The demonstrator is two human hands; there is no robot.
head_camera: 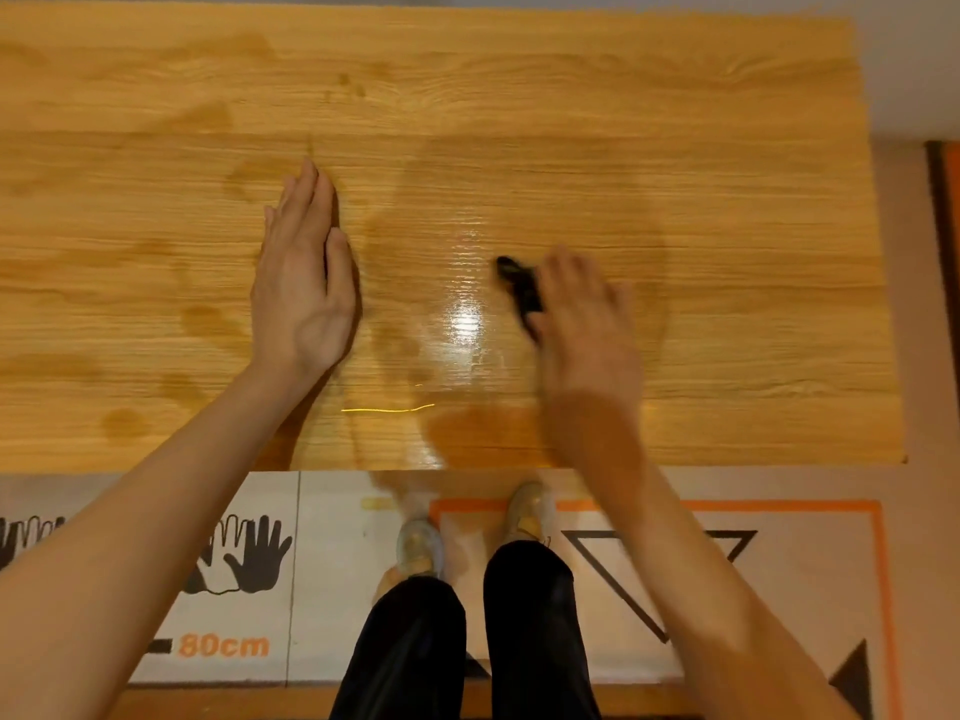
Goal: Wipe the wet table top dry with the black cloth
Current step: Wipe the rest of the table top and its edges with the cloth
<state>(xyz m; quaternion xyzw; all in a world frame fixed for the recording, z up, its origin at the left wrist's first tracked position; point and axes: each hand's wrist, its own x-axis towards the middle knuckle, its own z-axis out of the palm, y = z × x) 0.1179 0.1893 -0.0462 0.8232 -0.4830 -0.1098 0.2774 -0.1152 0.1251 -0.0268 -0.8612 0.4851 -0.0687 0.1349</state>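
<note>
Dark wet patches (pixel 130 257) are lying across the left part of the table (pixel 727 122), at least six of them, well apart from the cloth. Just right of them the left hand (pixel 304 272) is resting flat on the wood, palm down, its fingers straight and pressed together, the thumb lying alongside them; it is holding nothing.

Right of that hand a wide wet film (pixel 467 314) is shining under a bright glare, reaching toward the near edge in a darker pool.

Further right, one cloth (pixel 522 291) is lying on the table at the right edge of the glare. Only a small dark strip of it is showing, sticking out on the left side of the right hand (pixel 584 314); the rest is hidden beneath the palm. The right hand is sitting on top of it, blurred, its fingers pointing away from the person and seeming loosely spread; whether they are curling around the cloth or pressing it flat I cannot tell.

Two hands and two bare forearms are showing. Below the table edge, two shoes (pixel 421 545) and two dark trouser legs (pixel 410 646) are standing on a printed floor mat (pixel 779 563).
</note>
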